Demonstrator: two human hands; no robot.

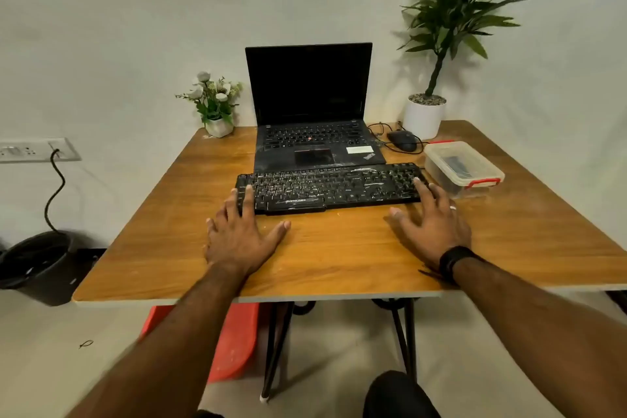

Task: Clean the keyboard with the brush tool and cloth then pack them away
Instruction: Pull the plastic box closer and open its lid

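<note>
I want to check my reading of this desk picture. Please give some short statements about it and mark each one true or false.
1. Both hands lie flat at the keyboard ends. True: left hand, right hand.
2. The laptop is closed. False: it is open, screen dark.
3. The plastic box has its lid on. True.
4. The mouse sits left of the laptop. False: it sits on the right.

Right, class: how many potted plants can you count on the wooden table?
2. A small white-flowered plant in a white pot stands at the table's far left beside the open black laptop; a tall green leafy plant in a round white pot stands at the far right. None seems hidden.
</note>
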